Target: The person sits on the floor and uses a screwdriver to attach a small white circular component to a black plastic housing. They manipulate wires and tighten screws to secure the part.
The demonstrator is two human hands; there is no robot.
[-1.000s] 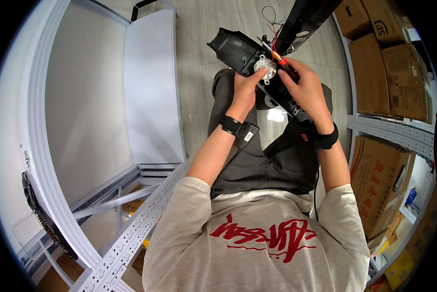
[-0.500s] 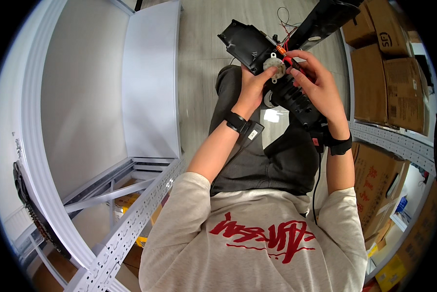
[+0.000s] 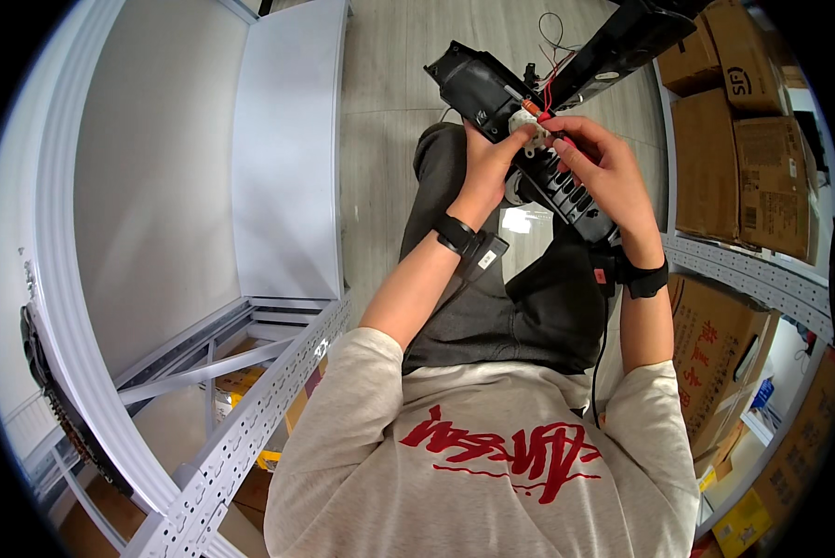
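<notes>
Black housing, long, slotted, slanting

both arms come forward over the spread legs, elbows bent. left forearm slants up and right; left hand in a closed grip, 1 thumb laid on top pointing right, other fingers mostly hidden underneath. right forearm near upright, right hand angled left, thumb and index in a pinch, other fingers curled. 2 hands near each other, not touching.
</notes>
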